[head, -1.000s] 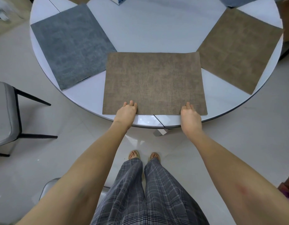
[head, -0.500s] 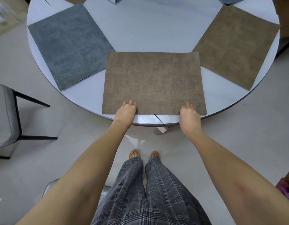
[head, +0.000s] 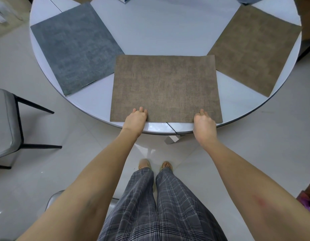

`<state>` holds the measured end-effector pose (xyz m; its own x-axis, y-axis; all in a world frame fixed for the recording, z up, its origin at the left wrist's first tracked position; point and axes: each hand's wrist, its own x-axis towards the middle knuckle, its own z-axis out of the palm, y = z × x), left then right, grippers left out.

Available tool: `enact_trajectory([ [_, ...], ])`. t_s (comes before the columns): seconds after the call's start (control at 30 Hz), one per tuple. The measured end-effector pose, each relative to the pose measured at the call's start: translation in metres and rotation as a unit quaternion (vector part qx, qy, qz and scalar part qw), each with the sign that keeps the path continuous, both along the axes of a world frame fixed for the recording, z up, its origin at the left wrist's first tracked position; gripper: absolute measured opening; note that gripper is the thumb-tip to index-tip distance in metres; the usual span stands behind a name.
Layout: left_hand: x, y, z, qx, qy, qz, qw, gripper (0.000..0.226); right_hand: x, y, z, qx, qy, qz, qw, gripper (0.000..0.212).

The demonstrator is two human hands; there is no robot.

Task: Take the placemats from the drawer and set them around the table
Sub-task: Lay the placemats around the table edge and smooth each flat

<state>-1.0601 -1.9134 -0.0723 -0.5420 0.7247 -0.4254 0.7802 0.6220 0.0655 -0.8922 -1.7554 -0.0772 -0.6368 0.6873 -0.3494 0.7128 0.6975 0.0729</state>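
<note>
Beside table (head: 164,28), grey chair (head: 4,122), flanking grey placemat (head: 76,47), brown placemat (head: 255,49)

Bare table (head: 161,32) centre lies open between placemats (head: 165,87).

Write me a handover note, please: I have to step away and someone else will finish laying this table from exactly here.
Left hand: fingers on the near edge of the front brown placemat; the grip underneath is hidden.
Right hand: on the same edge, further right, grip equally unclear.
That mat lies flat at the near rim of the round table.
Done: grey placemat at left, second brown placemat at right; more mat corners show at the far edge.
Left: let go of the front mat, check that it sits square, then fill any empty places. The drawer is out of view.
</note>
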Motion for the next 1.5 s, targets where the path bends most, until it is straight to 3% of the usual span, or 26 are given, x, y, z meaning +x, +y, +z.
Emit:
enact_trajectory([
  [0.8, 0.003, -0.001, -0.006, -0.001, -0.024, 0.022, 0.999, 0.054, 0.002, 0.0, -0.002, 0.012, 0.001, 0.012, 1.0, 0.031],
  [0.97, 0.009, -0.005, -0.006, 0.009, -0.028, 0.037, 0.999, 0.064, 0.004, 0.0, -0.001, 0.017, 0.019, 0.02, 0.999, 0.028],
  [1.33, 0.007, -0.006, -0.01, 0.016, -0.026, 0.031, 0.999, 0.064, 0.006, -0.001, -0.003, 0.014, 0.032, 0.02, 0.999, 0.029],
  [1.5, -0.005, -0.002, 0.0, 0.016, -0.009, 0.003, 1.0, 0.029, 0.004, -0.006, -0.006, 0.037, 0.055, 0.008, 0.998, 0.021],
])
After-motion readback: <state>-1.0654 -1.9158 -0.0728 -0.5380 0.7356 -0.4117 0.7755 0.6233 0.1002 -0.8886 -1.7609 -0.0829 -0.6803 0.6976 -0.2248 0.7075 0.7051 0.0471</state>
